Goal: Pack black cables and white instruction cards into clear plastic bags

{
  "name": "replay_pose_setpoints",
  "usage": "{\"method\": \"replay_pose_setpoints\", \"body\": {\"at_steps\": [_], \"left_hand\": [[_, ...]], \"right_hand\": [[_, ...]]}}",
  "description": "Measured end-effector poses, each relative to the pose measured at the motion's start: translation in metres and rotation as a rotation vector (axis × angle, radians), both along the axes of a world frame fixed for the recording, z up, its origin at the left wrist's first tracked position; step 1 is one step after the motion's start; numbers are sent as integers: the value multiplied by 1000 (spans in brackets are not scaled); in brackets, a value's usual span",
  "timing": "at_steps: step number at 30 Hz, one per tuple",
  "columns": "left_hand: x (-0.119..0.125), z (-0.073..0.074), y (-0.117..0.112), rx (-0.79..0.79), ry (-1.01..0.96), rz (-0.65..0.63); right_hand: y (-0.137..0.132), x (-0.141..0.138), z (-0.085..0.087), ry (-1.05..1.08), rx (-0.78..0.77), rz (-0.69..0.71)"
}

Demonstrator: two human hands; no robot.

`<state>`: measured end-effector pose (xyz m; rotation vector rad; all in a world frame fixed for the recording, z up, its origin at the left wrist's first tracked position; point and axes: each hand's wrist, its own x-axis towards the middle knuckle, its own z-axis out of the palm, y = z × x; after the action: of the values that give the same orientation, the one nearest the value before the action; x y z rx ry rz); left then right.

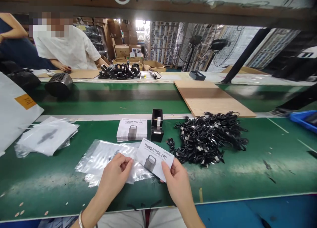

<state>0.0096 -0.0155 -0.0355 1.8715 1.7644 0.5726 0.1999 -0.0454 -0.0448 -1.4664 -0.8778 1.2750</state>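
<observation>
In my right hand is a white instruction booklet printed "Thunder Trail Pro" with a picture of a speaker, pinched between thumb and fingers. Over a pile of clear plastic bags, my left hand has thumb and forefinger pressed together. Whether a bag edge is caught in that pinch, I cannot tell. Just behind the bags sits a stack of the same booklets, beside a black tape dispenser. A large heap of black cables lies to the right of the booklet.
More bags lie at the left, by a large white bag. A wooden board bridges to the back shelf, which bears black straps or handles and a speaker. A blue bin stands right. Two people are across the bench.
</observation>
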Motion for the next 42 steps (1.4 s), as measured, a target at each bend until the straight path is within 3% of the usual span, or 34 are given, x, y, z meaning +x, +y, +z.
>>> {"method": "replay_pose_setpoints", "body": {"at_steps": [5,10,14,22,31,42], "left_hand": [[10,-1,0,6,-14,-11],[9,0,0,10,-20,-16],[12,0,3,-61,35,6],[16,4,0,-50,88,-68],[16,-2,-6,17,115,-102],[12,-9,-11,55,-9,-80]], "right_hand": [[-10,6,-7,-124,-24,-2],[-15,18,-6,-104,-62,10],[-16,24,-3,-83,-51,-60],[-22,23,6,2,-53,-103],[-20,10,-9,32,-36,-60],[-28,27,2,-159,-222,266]]}}
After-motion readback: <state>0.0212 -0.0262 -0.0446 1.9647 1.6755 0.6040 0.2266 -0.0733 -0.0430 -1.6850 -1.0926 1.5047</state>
